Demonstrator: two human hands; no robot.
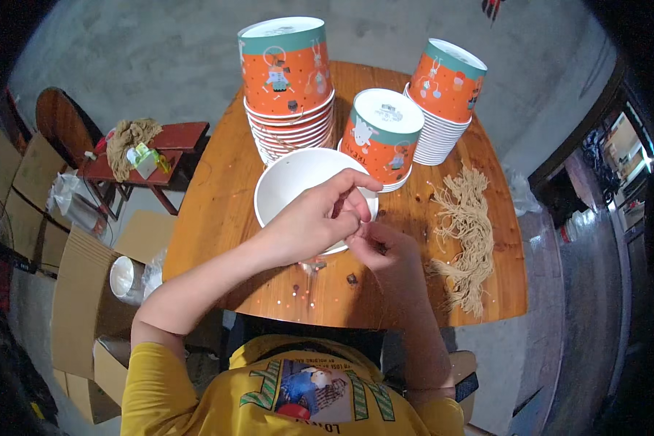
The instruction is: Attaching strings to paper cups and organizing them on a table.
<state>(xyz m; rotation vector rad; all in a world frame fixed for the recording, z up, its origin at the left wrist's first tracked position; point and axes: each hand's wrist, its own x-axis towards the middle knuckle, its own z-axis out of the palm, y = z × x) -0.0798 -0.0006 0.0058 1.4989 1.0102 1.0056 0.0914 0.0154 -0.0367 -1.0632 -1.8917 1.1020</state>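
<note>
Both my hands meet over the near rim of an open white paper bucket (pixel 287 178), its inside facing up toward me. My left hand (pixel 316 218) has thumb and fingers closed in a pinch. Against it, my right hand (pixel 386 251) pinches too; whatever lies between the fingertips is too small to make out. Just behind stands an orange and green paper bucket (pixel 370 145), upside down. A bundle of beige cords (pixel 466 240) is spread on the table to the right of my right hand.
Upside-down bucket stacks stand at the back, one left (pixel 287 80), one right (pixel 450 94), on the wooden table (pixel 218 218). Small pale and orange bits (pixel 298 296) dot its near edge. At left are a red bench (pixel 178 138), cardboard boxes (pixel 87 291) and a white tub (pixel 126 280).
</note>
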